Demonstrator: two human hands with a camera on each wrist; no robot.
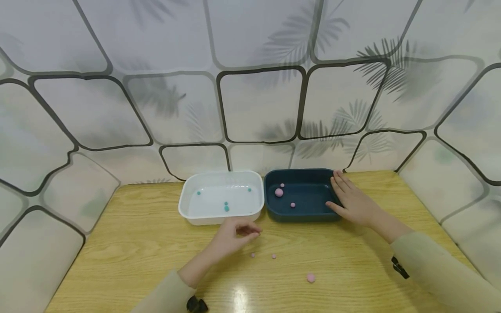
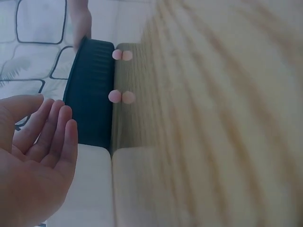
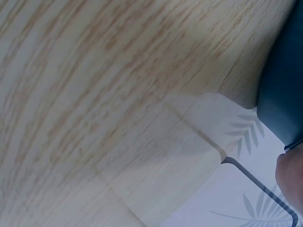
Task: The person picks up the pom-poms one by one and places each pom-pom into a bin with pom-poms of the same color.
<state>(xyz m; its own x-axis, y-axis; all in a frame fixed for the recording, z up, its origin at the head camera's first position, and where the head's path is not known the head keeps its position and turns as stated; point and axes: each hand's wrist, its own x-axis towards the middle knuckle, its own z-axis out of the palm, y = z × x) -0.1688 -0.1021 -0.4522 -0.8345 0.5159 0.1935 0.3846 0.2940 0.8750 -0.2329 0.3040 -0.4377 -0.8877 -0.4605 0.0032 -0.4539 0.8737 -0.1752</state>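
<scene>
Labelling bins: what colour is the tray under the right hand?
Dark blue tray, right hand resting on its rim; head view shows it best.

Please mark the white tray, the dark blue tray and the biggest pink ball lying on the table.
white tray [image 1: 188,209], head view, on its front left rim.
dark blue tray [image 1: 309,216], head view, on its front wall.
biggest pink ball [image 1: 311,278], head view, on the ball's middle.

Bright, even overhead light glares on the table [image 1: 238,295] (head view bends at edges); wrist views blur softly.
</scene>
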